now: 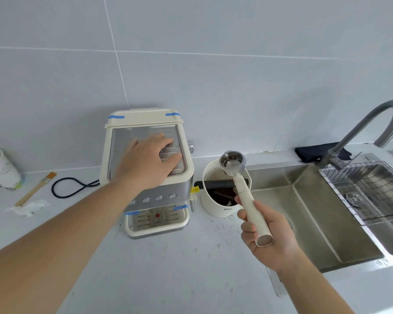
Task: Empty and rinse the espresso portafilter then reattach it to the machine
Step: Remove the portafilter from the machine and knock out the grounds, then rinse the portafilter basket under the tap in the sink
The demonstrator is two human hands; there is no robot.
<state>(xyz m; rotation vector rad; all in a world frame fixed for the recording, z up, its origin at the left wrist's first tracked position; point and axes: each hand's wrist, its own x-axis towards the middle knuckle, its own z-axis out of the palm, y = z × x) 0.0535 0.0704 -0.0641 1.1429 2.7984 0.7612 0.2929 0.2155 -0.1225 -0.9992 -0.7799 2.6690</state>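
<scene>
My right hand [268, 236] grips the cream handle of the portafilter [243, 184]. Its steel basket faces up above the white knock box [216, 209] and holds only a little residue. Dark coffee grounds lie inside the knock box under its black bar. My left hand [149, 158] rests flat, fingers spread, on the steel top of the cream espresso machine [145, 189], which stands left of the knock box. The machine's group head is hidden under its front panel.
A steel sink [304, 214] with a wire rack [372, 189] and a grey arched faucet [372, 130] lies at the right. A paper cup [0, 168], a brush [35, 189] and crumpled tissue [28, 207] sit at the left. Coffee specks dot the counter by the knock box.
</scene>
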